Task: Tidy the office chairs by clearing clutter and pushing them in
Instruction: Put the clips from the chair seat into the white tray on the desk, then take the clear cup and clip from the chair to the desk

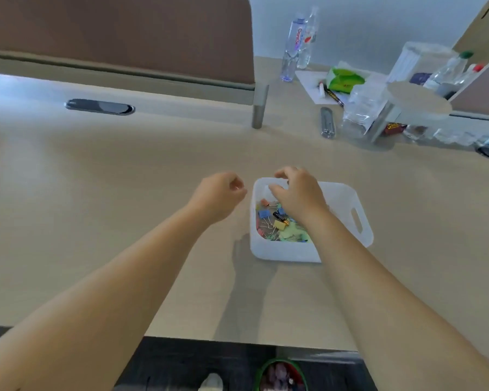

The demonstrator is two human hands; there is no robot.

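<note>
The fingers (281, 174) of the right hand (297, 194) are curled downward and loosely bunched over the far inner corner of a white plastic bin (283, 251); whether they pinch anything cannot be told, since the fingertips are partly hidden by the hand itself. The left hand (219, 194) hovers just beside the bin's left wall, above the desk (124, 179), with its fingers curled toward the palm and the thumb near the index finger; no object is visible between them. The bin stands on the desk near the front edge and has a slot handle on its right wall. Inside it lie coloured binder clips (266, 215), a small black-and-yellow battery (280, 220) and pale green notes (292, 232). Farther back on the right, well apart from the bin, stand two clear water bottles (294, 43), a green packet (343, 79) on a sheet of paper, a black marker (333, 96) and clear plastic containers (362, 111). A brown partition panel (119, 32) runs along the far left side of the desk. No office chair can be identified; below the desk edge only a dark floor, a green-rimmed basket (280, 375) and a shoe (212, 382) are visible.
</note>
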